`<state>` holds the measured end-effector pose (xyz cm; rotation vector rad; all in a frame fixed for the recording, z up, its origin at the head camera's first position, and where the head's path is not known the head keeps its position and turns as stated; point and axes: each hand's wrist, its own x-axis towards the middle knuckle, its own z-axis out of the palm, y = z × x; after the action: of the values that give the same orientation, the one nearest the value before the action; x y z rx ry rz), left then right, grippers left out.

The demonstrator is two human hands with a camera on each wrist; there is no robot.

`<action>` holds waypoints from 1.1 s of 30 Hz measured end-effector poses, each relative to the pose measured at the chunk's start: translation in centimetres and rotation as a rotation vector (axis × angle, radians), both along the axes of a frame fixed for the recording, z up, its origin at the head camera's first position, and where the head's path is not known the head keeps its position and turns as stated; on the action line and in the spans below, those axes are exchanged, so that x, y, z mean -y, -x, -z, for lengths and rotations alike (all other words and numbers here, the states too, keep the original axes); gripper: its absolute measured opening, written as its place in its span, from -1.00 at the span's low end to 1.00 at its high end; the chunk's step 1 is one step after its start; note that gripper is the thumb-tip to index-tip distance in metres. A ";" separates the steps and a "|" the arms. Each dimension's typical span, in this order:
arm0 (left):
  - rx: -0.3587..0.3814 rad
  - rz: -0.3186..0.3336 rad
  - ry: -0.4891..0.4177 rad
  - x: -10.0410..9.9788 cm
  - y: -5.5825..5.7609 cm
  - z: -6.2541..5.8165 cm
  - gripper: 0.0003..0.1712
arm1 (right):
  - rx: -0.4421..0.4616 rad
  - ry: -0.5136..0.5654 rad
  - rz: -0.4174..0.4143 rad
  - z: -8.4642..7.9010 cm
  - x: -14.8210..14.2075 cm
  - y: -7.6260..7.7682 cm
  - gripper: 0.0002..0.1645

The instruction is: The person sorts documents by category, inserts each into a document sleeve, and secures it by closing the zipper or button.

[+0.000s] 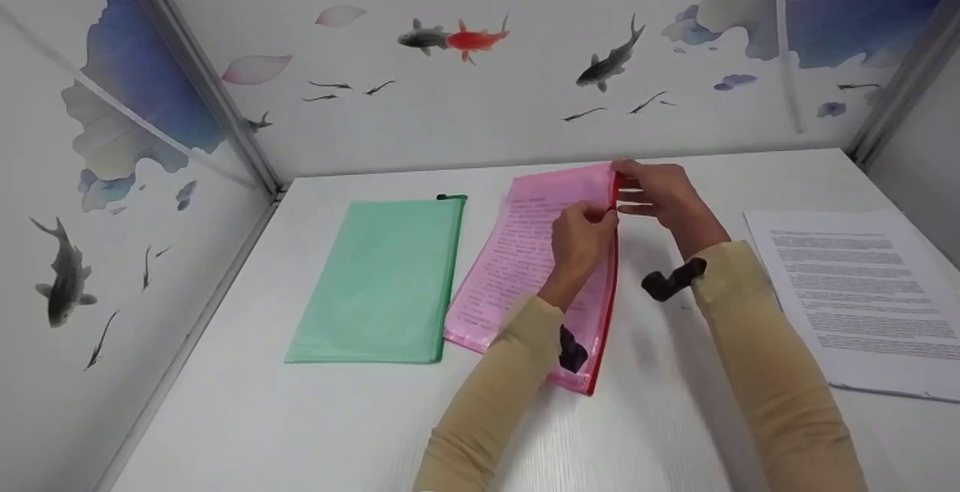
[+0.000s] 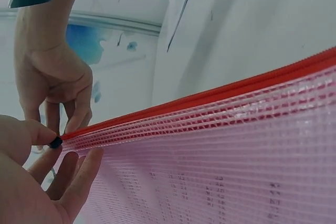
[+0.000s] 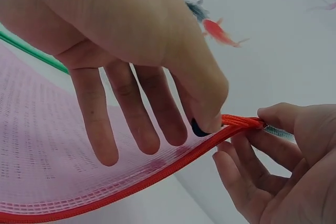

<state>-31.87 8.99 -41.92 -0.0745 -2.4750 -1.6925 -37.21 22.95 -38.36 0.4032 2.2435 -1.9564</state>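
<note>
A pink mesh zip pouch [image 1: 491, 282] with a red zip along its right edge is held up from the table at that side. Printed paper shows through it. My left hand [image 1: 581, 244] pinches the small black zip pull [image 2: 55, 142] between thumb and forefinger, close to the far end of the zip. My right hand [image 1: 660, 188] pinches the pouch's far right corner, where the red zip tape [image 3: 244, 123] ends. The other fingers of the left hand [image 3: 131, 111] stretch out over the mesh.
To the left lies a flat green zip pouch [image 1: 379, 282] with a dark pull at its far corner. A stack of printed paper [image 1: 862, 289] lies at the right. Printed wall panels [image 1: 495, 109] bound the white table [image 1: 315, 417] at the back and sides.
</note>
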 end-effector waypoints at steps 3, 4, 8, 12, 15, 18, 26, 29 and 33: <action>0.011 0.020 -0.018 -0.1 -0.4 0.0 -0.85 | 0.012 -0.019 0.009 0.0 0.2 -0.1 -0.36; 0.016 0.021 -0.023 -0.2 -0.5 -0.1 -0.85 | 0.014 -0.026 0.014 0.0 0.3 -0.1 -0.35; 0.050 0.024 -0.069 -0.3 -0.8 -0.1 -0.87 | -0.002 -0.039 0.036 -0.1 0.7 -0.2 -0.36; 0.072 0.012 -0.147 -0.3 -1.1 0.0 -0.86 | -0.039 -0.038 0.053 -0.2 1.0 -0.1 -0.40; 0.082 0.005 -0.209 -0.3 -1.2 0.1 -0.85 | -0.055 -0.050 0.068 -0.1 1.2 -0.1 -0.43; 0.102 0.013 -0.262 -0.4 -1.4 0.2 -0.87 | -0.065 -0.058 0.085 -0.1 1.3 -0.1 -0.46; 0.135 0.035 -0.391 -0.7 -1.7 0.0 -0.91 | -0.137 -0.084 0.097 -0.3 2.0 -0.3 -0.48; 0.144 0.040 -0.407 -0.5 -1.8 0.1 -0.91 | -0.150 -0.090 0.097 -0.3 2.1 -0.4 -0.51; 0.171 0.046 -0.418 -0.4 -2.2 0.3 -0.92 | -0.142 -0.073 0.114 -0.4 2.0 -0.3 -0.49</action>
<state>-29.63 9.34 -42.21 0.0625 -2.1817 -2.2826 -36.95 20.90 -37.95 0.4215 2.4359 -2.0221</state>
